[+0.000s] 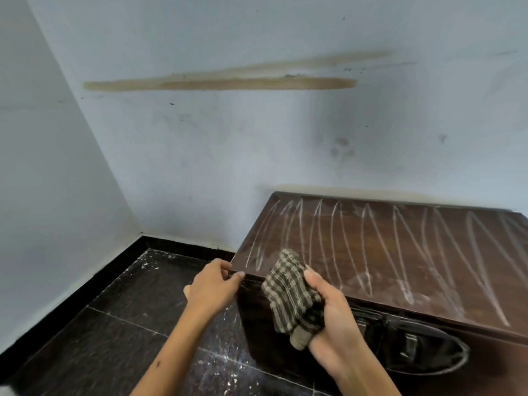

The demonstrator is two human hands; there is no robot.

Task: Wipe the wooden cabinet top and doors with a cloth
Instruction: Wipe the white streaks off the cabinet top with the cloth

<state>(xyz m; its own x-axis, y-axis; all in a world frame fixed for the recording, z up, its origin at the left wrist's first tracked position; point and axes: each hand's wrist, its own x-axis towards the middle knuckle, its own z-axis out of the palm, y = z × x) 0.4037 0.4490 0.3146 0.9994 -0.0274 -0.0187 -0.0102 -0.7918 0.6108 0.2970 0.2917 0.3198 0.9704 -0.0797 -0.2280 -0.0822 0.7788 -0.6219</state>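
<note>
A dark brown wooden cabinet [400, 252] stands against the wall at the right; its top is streaked with white zigzag lines from back to front. My right hand [334, 324] holds a bunched checked cloth [291, 292] just over the top's front left edge. My left hand [215, 284] rests on the cabinet's front left corner, fingers curled over the edge. The cabinet's front face, below the top, shows an oval dark handle recess [423, 347]; the doors are mostly hidden by the angle.
A pale blue wall [257, 138] with a long yellowish stain runs behind the cabinet, and another wall closes the left side. Dark speckled floor tiles [128, 324] with white flecks lie to the left of the cabinet, edged by a black skirting.
</note>
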